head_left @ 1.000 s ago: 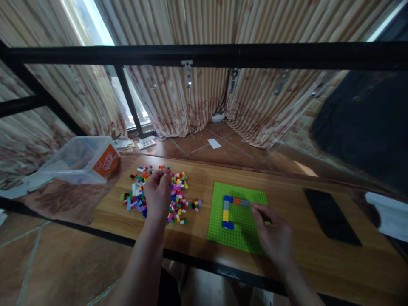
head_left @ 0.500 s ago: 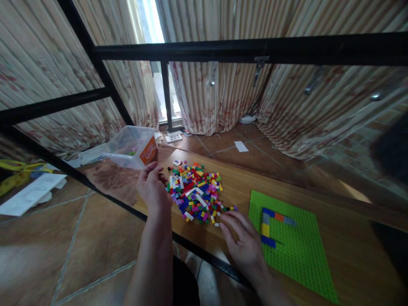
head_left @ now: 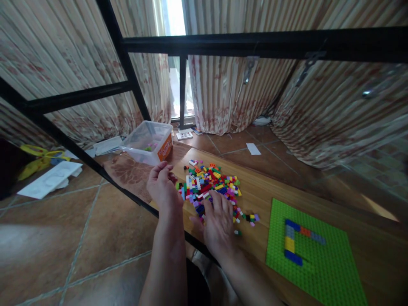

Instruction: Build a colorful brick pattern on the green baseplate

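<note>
A spread-out pile of small multicoloured toy bricks (head_left: 207, 180) lies on the wooden tabletop. At the left side of the pile is my left hand (head_left: 164, 187), its fingers loosely bent and apart, with no brick visible in it. My right hand (head_left: 218, 221) reaches over the near side of the pile, fingers apart and bent down among the bricks; its fingertips partly hide what they touch. To the right lies a green baseplate (head_left: 318, 272). On it, blue, grey, yellow and orange bricks (head_left: 289, 244) form two joined rows, like a corner.
A clear plastic tub (head_left: 140, 146) with an orange label stands behind my left hand on a brown patterned cloth (head_left: 130, 176). A black metal bar (head_left: 223, 42) crosses above the table. Several loose bricks (head_left: 251, 218) lie between pile and baseplate.
My right hand has moved left from the pile's near right edge onto the bricks. The view has shifted, and my left hand stays beside the pile. The baseplate's bricks look the same.
</note>
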A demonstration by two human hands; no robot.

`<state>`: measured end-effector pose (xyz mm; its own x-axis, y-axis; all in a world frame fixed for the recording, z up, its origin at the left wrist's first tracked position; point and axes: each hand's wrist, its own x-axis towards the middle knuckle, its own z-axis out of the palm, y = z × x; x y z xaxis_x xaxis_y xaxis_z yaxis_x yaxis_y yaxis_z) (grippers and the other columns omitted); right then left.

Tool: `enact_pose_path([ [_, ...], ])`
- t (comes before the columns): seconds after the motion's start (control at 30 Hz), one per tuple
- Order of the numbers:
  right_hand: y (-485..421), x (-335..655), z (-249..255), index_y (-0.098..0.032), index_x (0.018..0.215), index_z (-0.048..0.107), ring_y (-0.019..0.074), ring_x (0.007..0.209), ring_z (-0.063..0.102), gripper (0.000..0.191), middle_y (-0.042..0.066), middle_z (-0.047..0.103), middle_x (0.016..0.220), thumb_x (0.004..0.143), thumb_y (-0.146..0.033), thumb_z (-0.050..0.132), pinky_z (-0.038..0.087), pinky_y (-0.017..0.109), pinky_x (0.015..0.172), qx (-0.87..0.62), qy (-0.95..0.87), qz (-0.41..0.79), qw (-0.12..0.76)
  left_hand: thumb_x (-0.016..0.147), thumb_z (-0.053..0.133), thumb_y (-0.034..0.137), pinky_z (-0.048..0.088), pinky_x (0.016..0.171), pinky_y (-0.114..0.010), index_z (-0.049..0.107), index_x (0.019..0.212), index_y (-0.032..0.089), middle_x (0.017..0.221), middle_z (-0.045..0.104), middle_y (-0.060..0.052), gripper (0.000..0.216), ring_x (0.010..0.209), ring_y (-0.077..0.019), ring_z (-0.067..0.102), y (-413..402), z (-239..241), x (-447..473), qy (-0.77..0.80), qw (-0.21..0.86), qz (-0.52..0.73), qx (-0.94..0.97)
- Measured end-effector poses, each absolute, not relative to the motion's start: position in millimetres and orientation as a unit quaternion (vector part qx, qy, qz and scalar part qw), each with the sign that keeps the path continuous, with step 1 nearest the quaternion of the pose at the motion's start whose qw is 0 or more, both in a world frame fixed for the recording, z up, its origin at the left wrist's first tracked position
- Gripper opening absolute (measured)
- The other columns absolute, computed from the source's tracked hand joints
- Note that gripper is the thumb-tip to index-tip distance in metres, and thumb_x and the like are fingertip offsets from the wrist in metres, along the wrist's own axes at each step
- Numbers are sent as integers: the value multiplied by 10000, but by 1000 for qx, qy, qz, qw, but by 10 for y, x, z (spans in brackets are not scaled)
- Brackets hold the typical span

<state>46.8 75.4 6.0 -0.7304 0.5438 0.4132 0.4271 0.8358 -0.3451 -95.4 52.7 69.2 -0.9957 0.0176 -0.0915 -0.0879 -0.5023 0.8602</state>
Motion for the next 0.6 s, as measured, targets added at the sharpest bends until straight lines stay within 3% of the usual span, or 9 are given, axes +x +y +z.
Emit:
enact_pose_path([
  [0.23,733,414,-48,-172,964,631,379,1186,471,261,195,570,1265,775,-330,716,379,560,981,-314,-914,99,235,566,630,186,308,463,-177,603,778,145,603,556,48,218,465,-42,397,544,701,-943,484,40,873,-39],
  [0.6,828,630,-125,-183,979,634,338,1165,490,145,165,588,1245,892,-268,554,381,548,979,-262,-927,69,258,577,617,184,301,468,-184,599,775,150,612,537,51,202,469,-43,405,534,710,-924,492,55,868,-35],
])
